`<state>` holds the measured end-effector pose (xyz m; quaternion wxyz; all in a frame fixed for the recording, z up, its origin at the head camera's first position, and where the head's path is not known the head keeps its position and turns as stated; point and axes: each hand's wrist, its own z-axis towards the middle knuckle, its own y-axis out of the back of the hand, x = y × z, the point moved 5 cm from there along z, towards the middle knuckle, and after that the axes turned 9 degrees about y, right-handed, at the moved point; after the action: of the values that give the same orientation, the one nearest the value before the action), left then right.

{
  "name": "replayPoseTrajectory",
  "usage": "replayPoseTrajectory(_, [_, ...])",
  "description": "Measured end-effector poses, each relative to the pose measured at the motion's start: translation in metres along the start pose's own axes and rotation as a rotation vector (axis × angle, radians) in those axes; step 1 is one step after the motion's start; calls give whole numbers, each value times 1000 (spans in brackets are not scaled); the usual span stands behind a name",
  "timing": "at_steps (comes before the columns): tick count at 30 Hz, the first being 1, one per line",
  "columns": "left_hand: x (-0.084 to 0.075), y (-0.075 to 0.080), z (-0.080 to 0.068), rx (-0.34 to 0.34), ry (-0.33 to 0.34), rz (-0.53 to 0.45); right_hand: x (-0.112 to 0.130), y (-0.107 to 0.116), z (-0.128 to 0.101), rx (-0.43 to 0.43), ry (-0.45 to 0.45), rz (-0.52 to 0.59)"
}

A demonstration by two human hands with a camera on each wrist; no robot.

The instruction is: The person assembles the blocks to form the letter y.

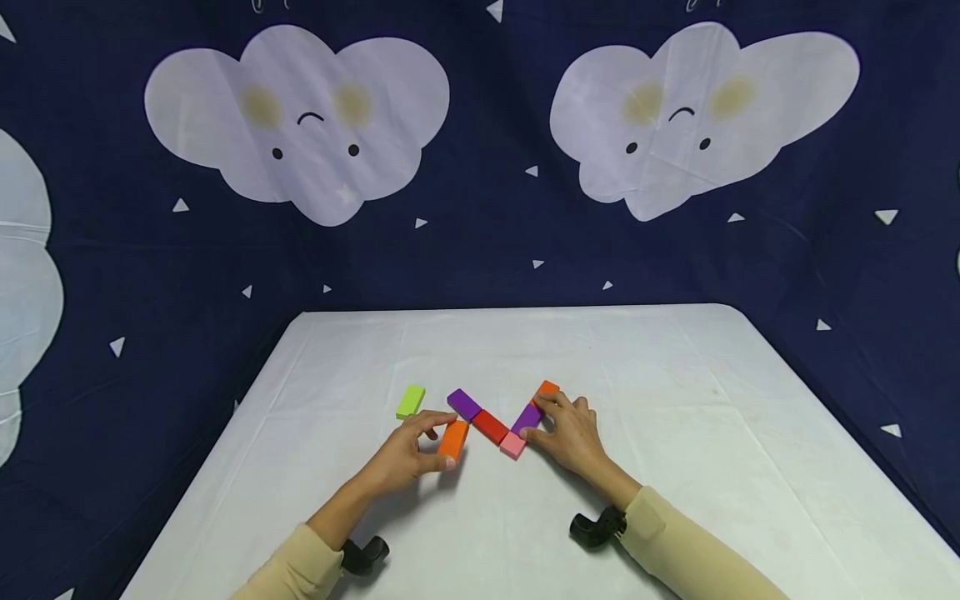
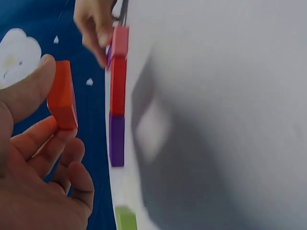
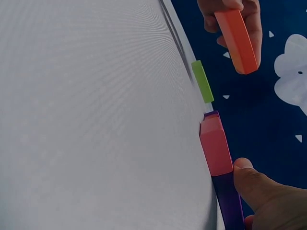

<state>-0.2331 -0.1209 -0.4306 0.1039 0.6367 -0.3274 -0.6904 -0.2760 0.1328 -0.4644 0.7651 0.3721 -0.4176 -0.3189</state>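
Orange block: it is held between thumb and fingers of the left hand, just above the white table, close to the left end of the row of blocks.
Left hand: it is closed around the orange block; in the left wrist view the block is seen pinched by the thumb and fingertips.
Right hand: it is laid on the right branch of the row, with fingers curled around the purple block and the tips touching the second orange block.
Block row: a purple block, a red block and a pink block are set end to end, in a V shape with the right branch.
Green block: it is left apart, on the left of the row.
Step in hand: it is judged that the orange block is being brought to the row.
Next move: the block should probably be lowered and aligned beside the purple block, while the right branch is kept steady.
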Motion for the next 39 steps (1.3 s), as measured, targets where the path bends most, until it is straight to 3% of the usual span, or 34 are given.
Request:
replayPoseTrajectory(8, [-6, -26, 2, 82, -28, 57, 0, -1, -1, 3, 1, -3])
replayPoseTrajectory(17, [-11, -42, 5, 135, -47, 84, -1, -2, 0, 5, 7, -7])
replayPoseTrajectory(39, [-13, -62, 3, 193, -52, 143, -1, 0, 0, 13, -6, -7])
